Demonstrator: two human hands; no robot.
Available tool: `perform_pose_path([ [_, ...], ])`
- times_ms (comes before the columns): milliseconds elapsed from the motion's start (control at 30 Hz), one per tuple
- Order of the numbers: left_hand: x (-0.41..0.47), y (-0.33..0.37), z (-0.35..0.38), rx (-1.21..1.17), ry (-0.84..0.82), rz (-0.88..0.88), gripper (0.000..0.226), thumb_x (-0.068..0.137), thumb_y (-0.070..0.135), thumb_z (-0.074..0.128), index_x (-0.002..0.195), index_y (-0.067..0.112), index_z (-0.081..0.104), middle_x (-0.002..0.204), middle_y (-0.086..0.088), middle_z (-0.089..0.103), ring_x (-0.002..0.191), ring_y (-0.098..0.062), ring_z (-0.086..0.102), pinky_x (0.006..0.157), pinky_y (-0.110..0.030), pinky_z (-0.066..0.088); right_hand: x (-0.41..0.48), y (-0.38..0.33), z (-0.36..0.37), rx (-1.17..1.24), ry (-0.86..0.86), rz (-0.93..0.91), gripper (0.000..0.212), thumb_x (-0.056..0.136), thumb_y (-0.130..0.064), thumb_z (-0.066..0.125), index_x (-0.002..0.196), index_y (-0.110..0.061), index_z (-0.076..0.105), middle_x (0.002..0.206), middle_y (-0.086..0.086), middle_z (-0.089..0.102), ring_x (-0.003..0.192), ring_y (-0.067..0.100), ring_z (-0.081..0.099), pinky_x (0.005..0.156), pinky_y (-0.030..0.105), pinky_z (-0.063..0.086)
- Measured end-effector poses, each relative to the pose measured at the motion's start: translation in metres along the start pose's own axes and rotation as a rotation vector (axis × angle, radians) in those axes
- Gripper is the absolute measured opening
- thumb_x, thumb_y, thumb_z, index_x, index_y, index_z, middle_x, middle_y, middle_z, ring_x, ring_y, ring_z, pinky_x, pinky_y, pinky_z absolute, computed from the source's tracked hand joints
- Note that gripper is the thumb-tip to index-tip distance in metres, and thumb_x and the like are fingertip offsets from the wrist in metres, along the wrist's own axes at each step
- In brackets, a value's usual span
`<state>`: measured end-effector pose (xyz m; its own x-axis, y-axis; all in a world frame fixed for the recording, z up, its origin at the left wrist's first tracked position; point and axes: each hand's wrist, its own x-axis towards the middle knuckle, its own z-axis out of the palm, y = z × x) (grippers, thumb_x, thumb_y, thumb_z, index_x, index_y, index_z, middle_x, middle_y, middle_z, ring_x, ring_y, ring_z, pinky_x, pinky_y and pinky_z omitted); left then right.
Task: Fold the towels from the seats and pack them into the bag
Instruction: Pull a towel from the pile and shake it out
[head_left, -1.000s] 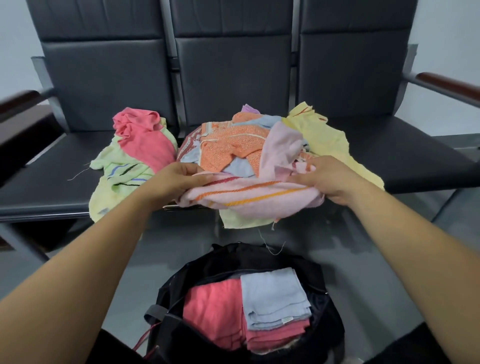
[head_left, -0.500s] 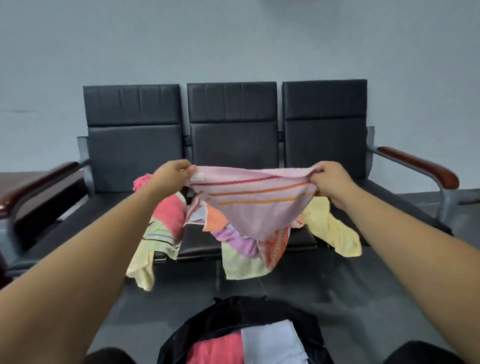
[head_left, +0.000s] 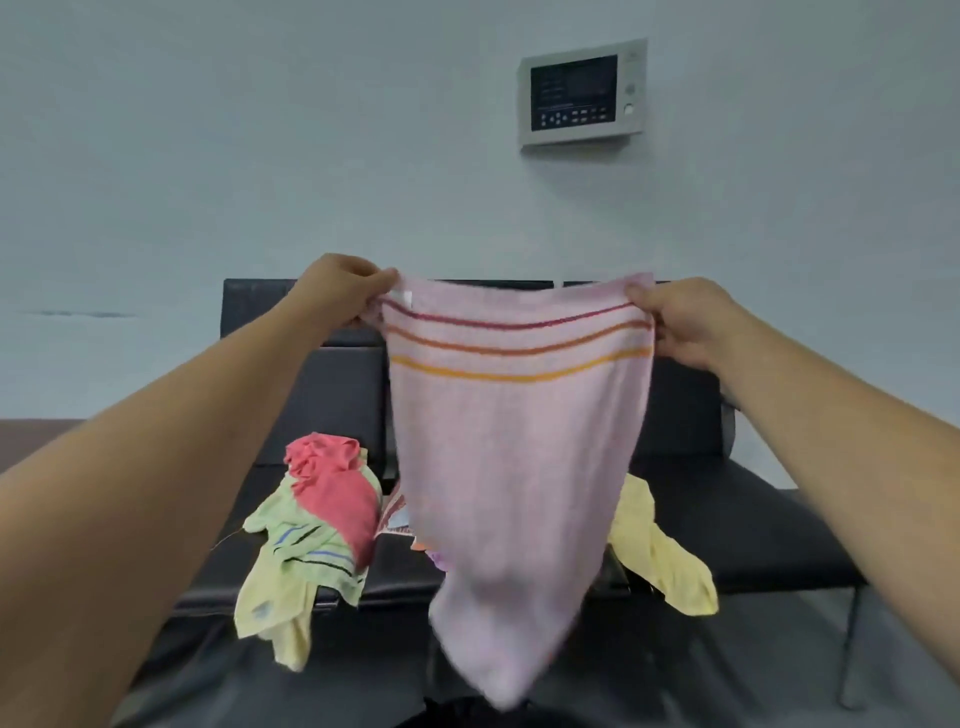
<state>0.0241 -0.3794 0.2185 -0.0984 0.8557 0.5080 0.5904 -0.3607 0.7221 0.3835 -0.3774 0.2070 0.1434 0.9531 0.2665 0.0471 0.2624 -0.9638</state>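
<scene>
— What are your hands doing?

— I am holding the pink striped towel (head_left: 519, 467) up in front of the seats (head_left: 753, 530). My left hand (head_left: 337, 291) is pinching one top corner, my right hand (head_left: 685, 322) is gripping the other, and the cloth is hanging spread between them, its low tip blurred.

— And the other towels?

— They are lying on the seats: a red towel (head_left: 337, 499) is resting on a pale green towel (head_left: 311, 551) that is drooping over the seats' front edge, and a yellow towel (head_left: 660, 561) is drooping likewise. A wall panel (head_left: 582, 93) is hanging above the seats.
</scene>
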Motion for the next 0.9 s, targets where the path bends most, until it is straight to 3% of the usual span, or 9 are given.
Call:
perform_pose_path([
  [133, -0.006, -0.015, -0.001, 0.441, -0.055, 0.013, 0.025, 0.099, 0.039, 0.060, 0.095, 0.017, 0.072, 0.091, -0.005, 0.068, 0.082, -0.021, 0.058, 0.075, -0.031, 0.041, -0.002, 0.015, 0.001, -0.341, 0.068, -0.040, 0.017, 0.104, -0.018, 0.056, 0.089, -0.012, 0.062, 0.092, 0.009, 0.067, 0.081, 0.022, 0.067, 0.072, 0.039, 0.057],
  [233, -0.010, -0.027, 0.002, 0.638, -0.152, 0.020, 0.035, 0.101, 0.039, 0.054, 0.102, 0.011, 0.075, 0.099, -0.010, 0.071, 0.092, -0.029, 0.062, 0.077, -0.035, 0.046, -0.008, 0.025, 0.007, -0.464, 0.035, -0.048, 0.016, 0.103, -0.019, 0.057, 0.088, -0.013, 0.062, 0.092, 0.009, 0.065, 0.083, 0.023, 0.066, 0.075, 0.040, 0.058],
  [333, -0.012, -0.038, 0.001, 0.470, -0.174, -0.022, 0.027, 0.100, 0.036, 0.059, 0.097, 0.014, 0.074, 0.091, -0.010, 0.072, 0.086, -0.026, 0.067, 0.076, -0.036, 0.053, -0.011, 0.033, 0.009, -0.506, 0.060, -0.077, 0.015, 0.100, -0.015, 0.063, 0.087, -0.009, 0.067, 0.087, 0.010, 0.064, 0.077, 0.021, 0.060, 0.066, 0.032, 0.051],
  [433, -0.014, -0.045, 0.000, -0.141, -0.355, -0.111, 0.009, 0.098, 0.017, 0.062, 0.091, 0.017, 0.068, 0.090, -0.006, 0.066, 0.074, -0.013, 0.064, 0.069, -0.027, 0.056, -0.012, 0.039, 0.010, -0.478, 0.075, -0.039, 0.014, 0.100, -0.017, 0.063, 0.093, -0.006, 0.071, 0.077, 0.011, 0.061, 0.063, 0.017, 0.052, 0.058, 0.028, 0.046],
  [500, -0.017, -0.043, 0.000, -0.385, -0.497, -0.136, 0.012, 0.099, 0.010, 0.058, 0.095, 0.014, 0.069, 0.096, -0.006, 0.067, 0.080, -0.011, 0.066, 0.073, -0.024, 0.059, -0.013, 0.042, 0.012, -0.439, 0.081, -0.012, 0.013, 0.099, -0.016, 0.064, 0.099, -0.005, 0.072, 0.077, 0.011, 0.062, 0.061, 0.015, 0.053, 0.058, 0.027, 0.049],
  [600, -0.023, -0.035, 0.008, -0.567, -0.670, -0.142, 0.023, 0.096, 0.002, 0.052, 0.114, 0.002, 0.066, 0.114, -0.013, 0.072, 0.101, -0.018, 0.072, 0.089, -0.026, 0.058, -0.016, 0.045, 0.022, -0.408, 0.109, -0.037, 0.013, 0.098, -0.013, 0.065, 0.106, -0.004, 0.071, 0.090, 0.013, 0.067, 0.070, 0.016, 0.062, 0.064, 0.026, 0.055],
  [700, -0.028, -0.027, 0.021, -0.464, -0.718, -0.078, 0.028, 0.096, -0.006, 0.053, 0.122, -0.001, 0.063, 0.119, -0.016, 0.072, 0.115, -0.023, 0.068, 0.093, -0.028, 0.057, -0.020, 0.043, 0.035, -0.345, 0.109, -0.105, 0.018, 0.098, -0.002, 0.060, 0.115, -0.009, 0.062, 0.092, 0.013, 0.064, 0.067, 0.015, 0.066, 0.055, 0.022, 0.057],
  [800, -0.035, -0.012, 0.033, -0.149, -0.602, 0.057, 0.020, 0.092, 0.014, 0.071, 0.109, 0.003, 0.072, 0.101, -0.010, 0.077, 0.098, -0.016, 0.074, 0.076, -0.018, 0.057, -0.026, 0.038, 0.052, -0.405, 0.016, -0.188, 0.020, 0.097, 0.007, 0.051, 0.098, -0.009, 0.063, 0.086, 0.013, 0.063, 0.055, 0.012, 0.067, 0.055, 0.022, 0.057],
  [900, -0.038, -0.001, 0.046, -0.084, -0.559, 0.113, 0.020, 0.091, 0.024, 0.074, 0.100, 0.007, 0.075, 0.089, -0.008, 0.078, 0.085, -0.013, 0.074, 0.065, -0.015, 0.053, -0.035, 0.034, 0.069, -0.355, -0.205, -0.177, 0.020, 0.095, 0.006, 0.054, 0.088, 0.000, 0.071, 0.090, 0.024, 0.069, 0.068, 0.023, 0.073, 0.070, 0.030, 0.063],
])
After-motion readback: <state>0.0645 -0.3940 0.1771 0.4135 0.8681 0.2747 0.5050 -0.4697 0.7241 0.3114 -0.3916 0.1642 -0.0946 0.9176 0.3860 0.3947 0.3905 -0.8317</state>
